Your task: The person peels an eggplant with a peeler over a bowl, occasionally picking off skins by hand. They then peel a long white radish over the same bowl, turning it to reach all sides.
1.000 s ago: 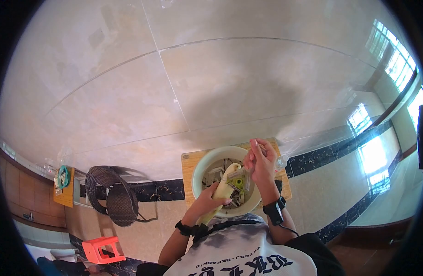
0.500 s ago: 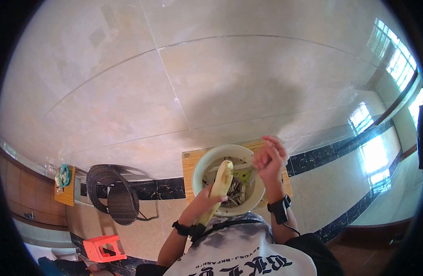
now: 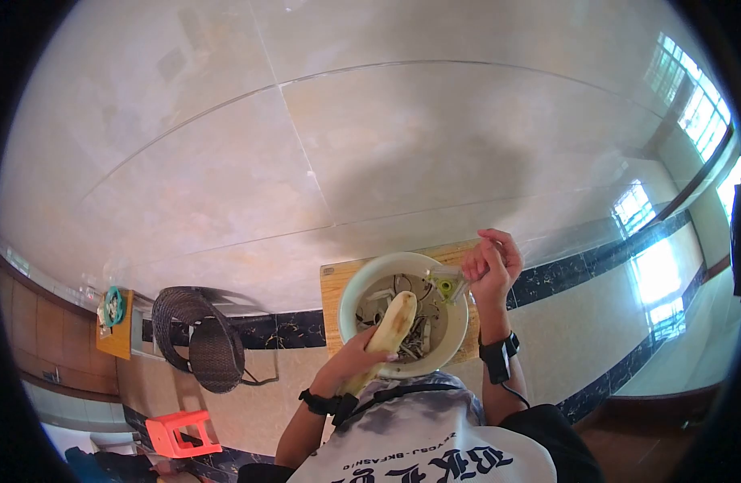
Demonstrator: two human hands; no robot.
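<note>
My left hand [image 3: 354, 361] is wrapped round a long, pale peeled root vegetable [image 3: 397, 322], which tilts up over the white basin [image 3: 347, 310]. Closed fingers of my right hand [image 3: 491, 266] grip a peeler [image 3: 447, 286] with a green part, held over the basin's upper right rim, apart from the vegetable. Dark and pale peel strips [image 3: 419, 336] lie inside the basin. Under it is a wooden table [image 3: 332, 282].
A dark woven chair [image 3: 215, 354] and a red plastic stool [image 3: 183, 435] stand at the left. Farther left, a teal bowl [image 3: 113, 306] sits on a small wooden table [image 3: 122, 342]. A tiled wall [image 3: 419, 161] rises behind the basin.
My right hand has moved up and right, lifting the peeler away from above the peels. The vegetable's upper end has shifted slightly right and down in my left hand.
</note>
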